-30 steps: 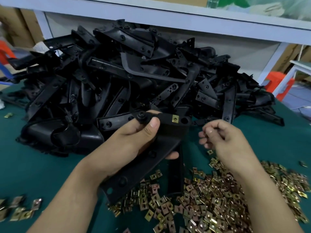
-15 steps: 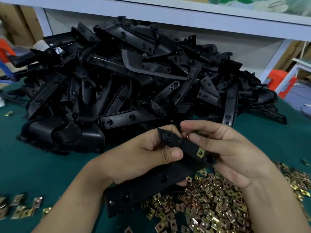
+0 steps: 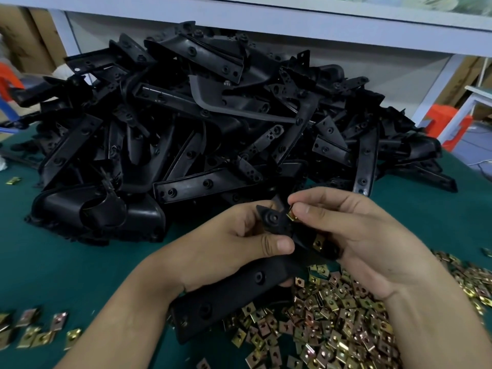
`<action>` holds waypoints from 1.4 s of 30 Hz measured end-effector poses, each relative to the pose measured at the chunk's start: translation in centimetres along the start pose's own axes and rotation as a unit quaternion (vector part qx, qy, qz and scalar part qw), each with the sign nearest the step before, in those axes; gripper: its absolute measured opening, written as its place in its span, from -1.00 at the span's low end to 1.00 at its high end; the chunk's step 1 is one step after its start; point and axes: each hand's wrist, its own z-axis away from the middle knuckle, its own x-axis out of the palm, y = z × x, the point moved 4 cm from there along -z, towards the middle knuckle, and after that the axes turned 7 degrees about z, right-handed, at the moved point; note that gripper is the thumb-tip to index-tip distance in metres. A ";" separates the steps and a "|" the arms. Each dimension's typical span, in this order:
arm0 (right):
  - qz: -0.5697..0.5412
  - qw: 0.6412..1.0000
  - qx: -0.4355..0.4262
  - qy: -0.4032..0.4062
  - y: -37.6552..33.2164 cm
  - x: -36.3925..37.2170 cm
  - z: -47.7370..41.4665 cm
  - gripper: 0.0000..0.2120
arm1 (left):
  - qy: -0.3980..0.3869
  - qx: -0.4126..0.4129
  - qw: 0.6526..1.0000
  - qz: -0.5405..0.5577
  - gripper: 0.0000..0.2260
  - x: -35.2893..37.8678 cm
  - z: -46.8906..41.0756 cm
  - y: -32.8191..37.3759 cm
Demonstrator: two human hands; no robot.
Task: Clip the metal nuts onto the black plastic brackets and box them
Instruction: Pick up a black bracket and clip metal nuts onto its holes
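Two hands: left hand (image 3: 226, 249) around a black bracket (image 3: 239, 291), right hand (image 3: 372, 241) with a pinched nut (image 3: 292, 215) (at its tip)

Green table (image 3: 66, 262) under bracket heap (image 3: 202, 123), scattered metal nuts (image 3: 332, 328).

One long black plastic bracket (image 3: 231, 294) is held in the left hand (image 3: 226, 251). Two brass-coloured square metal clip nuts are counted at it: one fitted nut (image 3: 318, 242) on its strip and one pinched nut (image 3: 292, 215) in the right hand (image 3: 367, 243). The heap of black brackets (image 3: 213, 123) behind cannot be counted exactly; several dozen are shown. The loose nuts (image 3: 332, 328) at the right number well over a hundred. About eight are seen in the small group of nuts (image 3: 34, 334) at lower left, and one lone nut (image 3: 12, 180) at far left.
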 end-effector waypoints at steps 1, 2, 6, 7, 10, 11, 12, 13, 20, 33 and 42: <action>0.004 1.000 -0.005 0.006 -0.1 0.0 0.0 -0.76 | -0.001 0.005 1.000 -0.004 -0.93 -0.1 0.0 0.0; 0.009 1.000 -0.008 0.010 -0.1 0.0 0.0 -0.75 | -0.001 0.009 1.000 -0.007 -0.94 -0.2 0.0 0.0; 0.011 1.000 -0.010 0.016 -0.2 0.2 0.0 -0.73 | -0.005 0.027 1.000 -0.010 -0.94 -0.3 0.0 0.1; 0.013 1.000 -0.011 0.013 -0.2 0.2 0.1 -0.73 | -0.008 0.028 1.000 -0.001 -0.95 -0.2 0.0 0.2; 0.026 1.000 -0.009 0.004 -0.3 0.4 0.1 -0.73 | -0.013 0.030 0.999 0.006 -0.91 0.0 0.0 0.2; 0.032 0.999 -0.009 0.004 -0.3 0.3 0.2 -0.73 | -0.012 0.030 0.999 0.002 -0.91 0.1 0.1 0.2; 0.041 0.999 -0.009 0.003 -0.3 0.2 0.2 -0.73 | -0.011 0.031 0.999 -0.007 -0.96 0.2 0.1 0.2; 0.049 0.999 -0.008 0.000 -0.3 0.1 0.2 -0.74 | -0.007 0.031 0.999 -0.019 -0.93 0.1 0.0 0.2; 0.048 0.996 -0.012 -0.077 -0.5 -0.6 0.8 -0.83 | -0.028 -0.013 0.999 -0.031 -0.94 0.4 0.1 -0.4; 0.085 0.991 -0.014 -0.105 -0.5 -0.1 0.8 -0.80 | -0.042 0.006 0.996 -0.082 -0.84 0.4 0.0 -0.2; 0.150 0.986 -0.068 -0.030 -0.7 0.5 0.4 -0.82 | 0.042 0.022 0.996 -0.070 -0.85 -1.0 0.0 0.0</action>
